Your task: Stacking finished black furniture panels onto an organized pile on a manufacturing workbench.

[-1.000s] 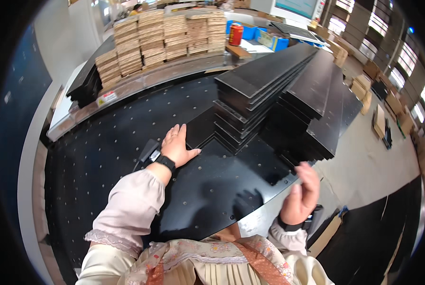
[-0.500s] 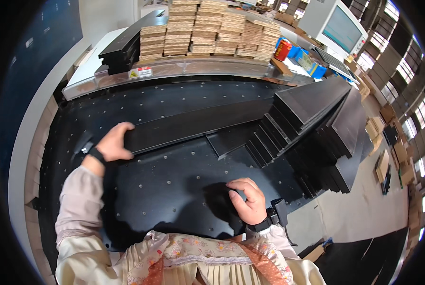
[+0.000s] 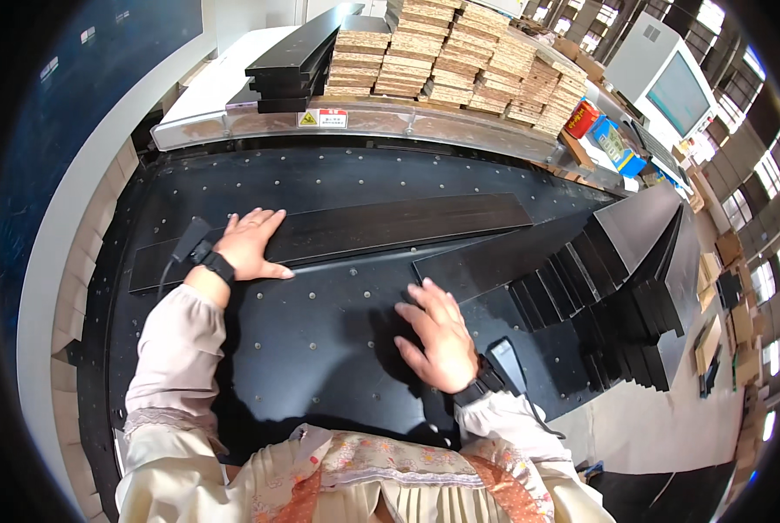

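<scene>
Black table (image 3: 294,327) stands above grey floor (image 3: 651,427), left fingers (image 3: 268,221) splayed across a board (image 3: 407,224), right fingers (image 3: 433,302) released.

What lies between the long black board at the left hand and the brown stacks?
Beyond the long black board, the head view shows a strip of dotted black table, then a metal rail.

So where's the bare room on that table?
The black table is bare between the left hand and right hand, and between the long board and the metal ledge. Its right side is crowded with stacked black boards.
</scene>
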Tool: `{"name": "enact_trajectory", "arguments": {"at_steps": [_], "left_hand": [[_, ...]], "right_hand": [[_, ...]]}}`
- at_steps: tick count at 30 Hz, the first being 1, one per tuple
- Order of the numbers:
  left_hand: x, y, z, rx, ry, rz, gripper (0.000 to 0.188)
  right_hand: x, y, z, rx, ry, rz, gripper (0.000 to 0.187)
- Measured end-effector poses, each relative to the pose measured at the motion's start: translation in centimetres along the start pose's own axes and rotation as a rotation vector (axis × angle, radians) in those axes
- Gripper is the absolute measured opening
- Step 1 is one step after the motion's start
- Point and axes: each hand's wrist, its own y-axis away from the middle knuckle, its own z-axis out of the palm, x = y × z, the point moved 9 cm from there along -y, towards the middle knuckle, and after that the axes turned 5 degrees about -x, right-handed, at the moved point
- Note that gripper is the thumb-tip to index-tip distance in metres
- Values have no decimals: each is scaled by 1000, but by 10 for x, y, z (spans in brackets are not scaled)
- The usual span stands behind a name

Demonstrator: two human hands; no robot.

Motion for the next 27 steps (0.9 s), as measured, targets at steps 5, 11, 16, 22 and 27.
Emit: {"name": "enact_trajectory", "arguments": {"at_steps": [5, 11, 16, 22, 27], "left_hand": [[14, -13, -3, 87, -27, 187, 92], [22, -16, -23, 54, -46, 348, 70], [0, -36, -71, 76, 271, 273, 25], [-19, -42, -80, 414, 86, 194, 29], [-10, -47, -80, 460, -18, 202, 33]], "right_hand": [[41, -12, 22, -21, 182, 208, 56], [45, -13, 27, -58, 177, 216, 53], [48, -10, 26, -68, 147, 217, 53], [44, -10, 24, -80, 122, 200, 52], [45, -8, 21, -67, 107, 193, 52]]}}
